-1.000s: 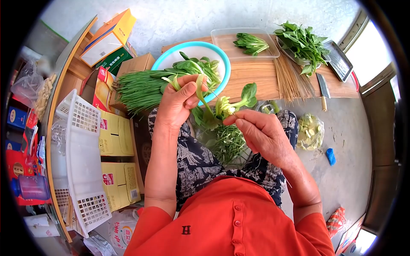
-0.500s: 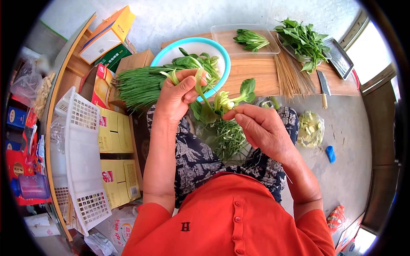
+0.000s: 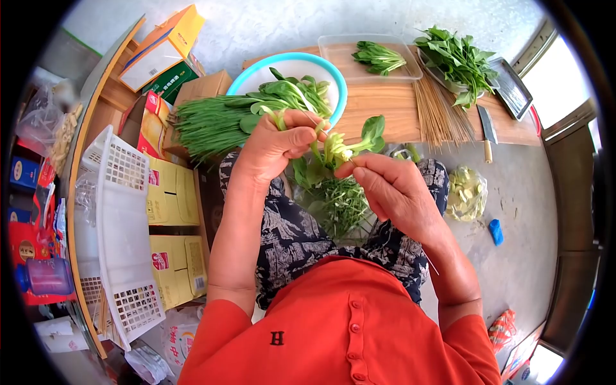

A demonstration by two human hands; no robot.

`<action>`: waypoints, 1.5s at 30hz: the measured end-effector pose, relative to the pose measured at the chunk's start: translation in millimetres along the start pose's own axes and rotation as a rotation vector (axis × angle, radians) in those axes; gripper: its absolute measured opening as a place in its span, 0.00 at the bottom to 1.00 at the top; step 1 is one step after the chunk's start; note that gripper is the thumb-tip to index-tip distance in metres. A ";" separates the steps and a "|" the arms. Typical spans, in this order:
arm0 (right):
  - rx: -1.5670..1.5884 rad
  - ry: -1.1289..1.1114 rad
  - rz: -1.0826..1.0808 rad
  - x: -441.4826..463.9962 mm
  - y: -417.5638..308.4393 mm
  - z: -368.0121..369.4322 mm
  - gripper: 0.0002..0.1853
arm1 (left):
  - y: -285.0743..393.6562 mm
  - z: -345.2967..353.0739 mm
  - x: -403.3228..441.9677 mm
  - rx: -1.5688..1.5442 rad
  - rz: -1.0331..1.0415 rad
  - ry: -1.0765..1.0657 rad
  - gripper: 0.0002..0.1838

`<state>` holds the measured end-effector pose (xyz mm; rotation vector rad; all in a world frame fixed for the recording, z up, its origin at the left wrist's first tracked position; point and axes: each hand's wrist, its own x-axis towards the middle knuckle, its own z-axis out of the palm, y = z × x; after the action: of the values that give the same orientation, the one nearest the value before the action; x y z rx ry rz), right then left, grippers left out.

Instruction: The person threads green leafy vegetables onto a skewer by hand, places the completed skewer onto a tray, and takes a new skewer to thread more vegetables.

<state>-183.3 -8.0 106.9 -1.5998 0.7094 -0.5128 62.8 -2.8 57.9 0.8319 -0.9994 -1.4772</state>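
Note:
My left hand (image 3: 279, 144) is closed on a pale green leafy stalk, with a thin skewer tip by its fingers. My right hand (image 3: 391, 186) pinches the thin skewer, whose other end shows past the wrist. Between the hands, light green leafy vegetables (image 3: 337, 151) are threaded on it, with one broad leaf sticking out to the right. Behind my left hand, a white basin with a blue rim (image 3: 341, 86) holds more leafy greens (image 3: 292, 93) and long thin green stalks (image 3: 208, 125).
On the wooden table (image 3: 378, 115) are a clear tray (image 3: 333, 56) with greens, bare skewers (image 3: 439, 112), a bowl of leaves (image 3: 459, 64), a black tray (image 3: 511, 86) and a knife (image 3: 487, 125). A plastic bag (image 3: 466, 192) lies on the floor; a white basket (image 3: 125, 240) stands left.
My left hand has shifted slightly right, closer to my right hand, and its fingers have turned over the stalk. My right hand stays nearly in place, pinching the skewer.

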 end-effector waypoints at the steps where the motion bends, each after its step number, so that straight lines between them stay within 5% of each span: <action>1: 0.002 0.001 0.005 -0.1 -0.9 -0.9 0.13 | -3.1 4.2 -0.9 -0.002 -0.037 0.010 0.19; 7: 0.016 0.050 0.004 15.9 19.5 -8.2 0.12 | -6.2 22.5 2.8 0.188 -0.019 0.068 0.16; 10: 0.187 0.104 0.015 26.4 42.4 -23.2 0.12 | -14.2 23.3 4.5 0.479 0.076 0.288 0.12; 15: 0.368 0.287 0.002 42.0 49.7 -15.0 0.11 | -31.6 25.3 7.7 0.479 0.028 0.204 0.10; 18: 0.356 0.243 -0.037 47.4 49.2 -12.1 0.10 | -33.7 48.0 10.0 0.780 0.106 0.213 0.12; 25: 0.449 0.197 -0.026 49.7 56.0 -13.8 0.09 | -31.8 57.5 9.8 0.891 0.228 0.080 0.14; 32: 0.441 0.252 0.003 48.1 47.6 -12.4 0.08 | -41.3 45.3 4.8 0.460 0.115 -0.092 0.19; 35: 0.438 0.304 -0.012 49.8 55.4 -17.2 0.08 | -37.2 42.4 4.1 0.822 0.446 0.377 0.17; 37: 0.447 0.314 -0.015 49.7 56.1 -18.8 0.08 | -33.6 47.8 -1.8 0.895 0.483 0.479 0.09; 45: 0.431 0.296 -0.041 48.8 51.9 -13.7 0.08 | -51.4 70.1 7.4 0.543 0.358 0.425 0.12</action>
<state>-165.9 -55.0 54.4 -1.1476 0.7274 -0.8812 -22.2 1.1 38.6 1.2163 -1.1601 -0.6837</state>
